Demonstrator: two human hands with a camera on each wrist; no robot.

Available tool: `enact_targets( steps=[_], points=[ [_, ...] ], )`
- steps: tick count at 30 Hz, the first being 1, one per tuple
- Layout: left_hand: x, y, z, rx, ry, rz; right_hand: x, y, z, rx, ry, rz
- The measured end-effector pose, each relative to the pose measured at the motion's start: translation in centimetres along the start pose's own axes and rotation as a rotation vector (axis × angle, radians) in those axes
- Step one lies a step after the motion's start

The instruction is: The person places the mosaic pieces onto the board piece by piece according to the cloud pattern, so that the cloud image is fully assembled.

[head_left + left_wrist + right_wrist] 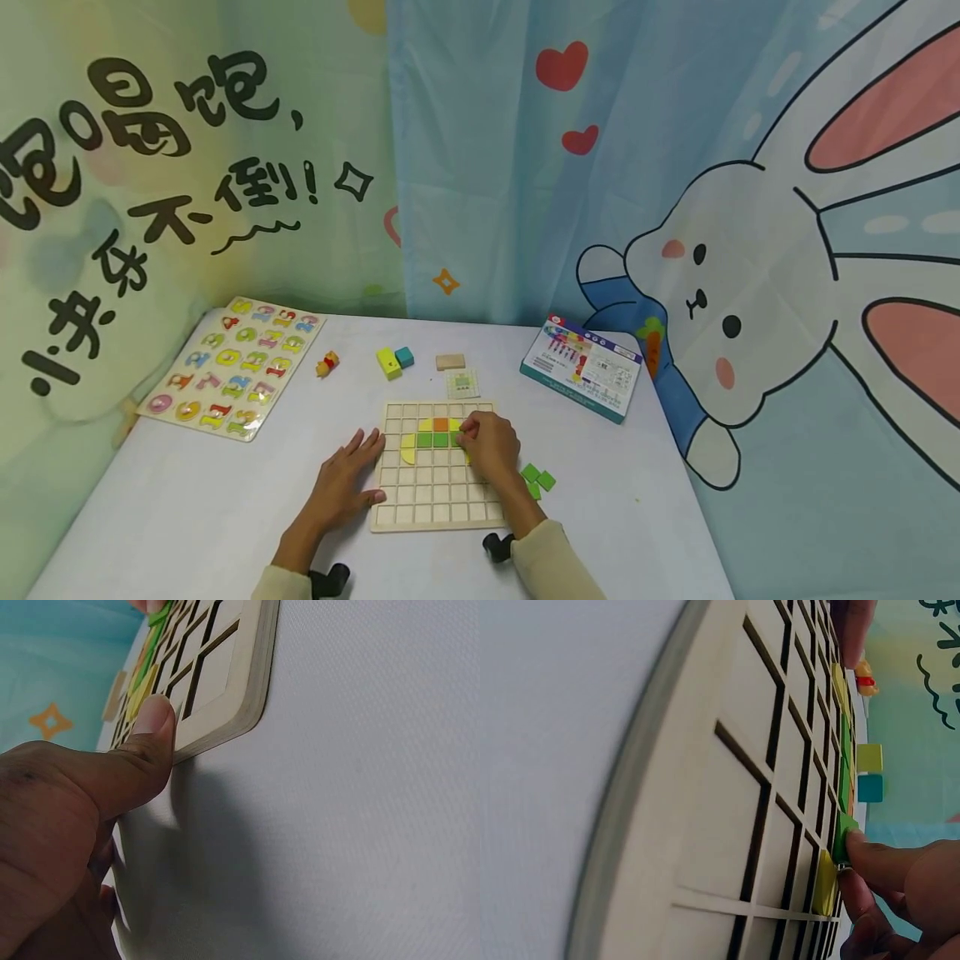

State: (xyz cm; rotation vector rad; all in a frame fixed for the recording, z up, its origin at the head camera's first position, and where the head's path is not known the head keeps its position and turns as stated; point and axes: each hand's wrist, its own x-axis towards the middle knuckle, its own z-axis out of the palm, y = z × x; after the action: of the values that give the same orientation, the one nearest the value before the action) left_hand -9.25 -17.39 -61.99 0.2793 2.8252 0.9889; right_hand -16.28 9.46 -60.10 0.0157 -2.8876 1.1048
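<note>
A wooden grid board (420,517) lies flat on the white table. Orange (441,425), green (424,439) and yellow (407,450) tiles fill some cells in its upper part. My right hand (491,446) pinches a green square tile (844,834) between thumb and finger, low over the board beside a yellow tile (824,883). Along the board's left edge rests my left hand (345,483), its fingers spread and fairly straight. In the left wrist view, the thumb (154,720) touches the board's rim; the other fingers are mostly hidden.
Several loose green tiles (546,481) lie right of the board. Behind it are a small pattern card (462,384), a wooden block (450,362), yellow (388,364) and teal (404,357) blocks. A number puzzle board (232,367), a bear figurine (327,364) and a box (581,367) stand farther out.
</note>
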Motion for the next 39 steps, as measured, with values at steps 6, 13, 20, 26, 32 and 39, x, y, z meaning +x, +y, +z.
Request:
enact_targets(
  steps=[6,13,20,26,32,39],
  points=[
    [0.0,0.0,0.1,-0.007,0.012,0.007,0.1,-0.1,0.4,-0.048,0.024,0.027],
    [-0.1,-0.1,0.0,0.010,0.017,0.017,0.3,0.4,1.0,-0.026,0.038,-0.023],
    [-0.1,-0.2,0.1,0.006,0.014,0.009,0.0,0.3,0.0,-0.016,-0.064,-0.016],
    [-0.1,-0.2,0.2,0.002,0.001,0.017,-1.2,1.4,-2.7,0.054,-0.085,0.034],
    [0.0,-0.4,0.1,0.005,0.004,0.024,-2.9,3.9,-6.1,0.044,-0.090,0.166],
    [0.0,-0.2,-0.1,0.009,-0.013,0.010,-4.5,7.1,-7.9,-0.109,-0.090,0.244]
  ],
)
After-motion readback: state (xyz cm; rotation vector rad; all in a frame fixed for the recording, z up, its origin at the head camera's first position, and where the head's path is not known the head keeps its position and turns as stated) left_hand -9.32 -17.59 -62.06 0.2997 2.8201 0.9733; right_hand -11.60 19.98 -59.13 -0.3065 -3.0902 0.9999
